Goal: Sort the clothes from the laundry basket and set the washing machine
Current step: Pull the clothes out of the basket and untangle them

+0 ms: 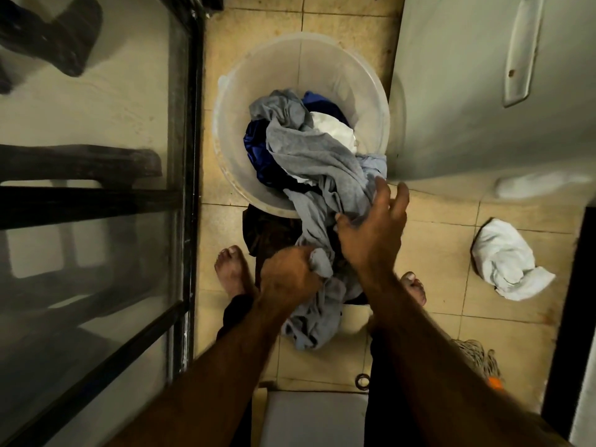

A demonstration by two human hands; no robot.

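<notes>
A round translucent laundry basket (238,101) stands on the tiled floor with a grey garment (309,156), a dark blue garment (258,146) and a white cloth (332,129) in it. The grey garment trails out over the near rim and down between my feet. My left hand (287,279) grips a bunch of that grey cloth in a fist. My right hand (374,230) is spread with its fingers extended against the grey garment near the basket's rim. A dark garment (267,230) lies on the floor in front of the basket.
A white appliance with a long handle (483,91) stands at the right of the basket. A crumpled white cloth (506,259) lies on the floor at right. A glass-and-metal door (190,156) borders the left. A mop head (477,359) and a white surface (309,417) sit near my legs.
</notes>
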